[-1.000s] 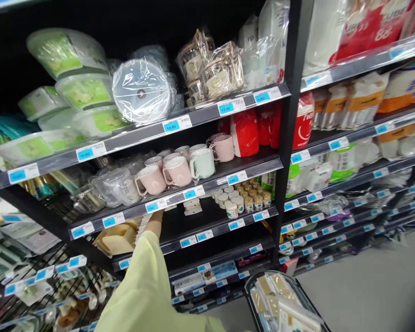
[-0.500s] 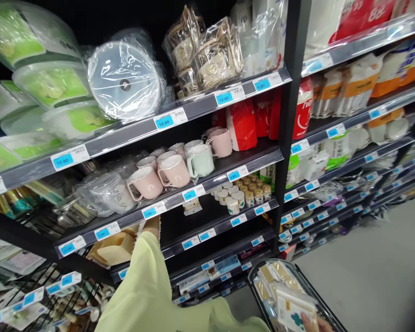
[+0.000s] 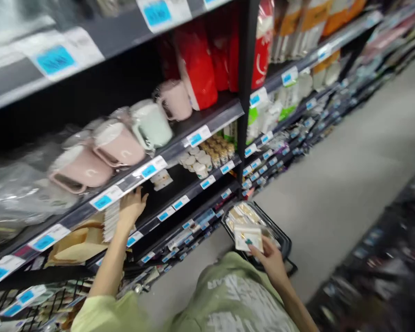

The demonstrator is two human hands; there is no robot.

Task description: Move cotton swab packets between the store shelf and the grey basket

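My left hand (image 3: 133, 206) reaches under the edge of the mug shelf, beside a row of white ridged packs (image 3: 111, 221). Its thumb stands apart from the fingers, whose tips are partly in shadow. In my right hand (image 3: 272, 258) is a flat clear-wrapped pack (image 3: 248, 236) with a green clover print, gripped at its lower right corner. That pack is over a black basket (image 3: 280, 234), which holds more wrapped packs (image 3: 244, 214). Brown paper-like trays (image 3: 79, 244) lie left of the white packs.
Wrapped pink mugs (image 3: 119, 143) and a mint mug (image 3: 152, 123) line the shelf above my left hand. Small lidded jars (image 3: 200, 167) stand farther right on the lower shelf. A black upright (image 3: 245, 92) divides the shelving; grey floor (image 3: 318, 184) runs along the right.
The view has tilted down and moved closer to the shelves. My left hand, mostly hidden before, now shows beside the white packs. The right hand still holds the clover pack over the basket.
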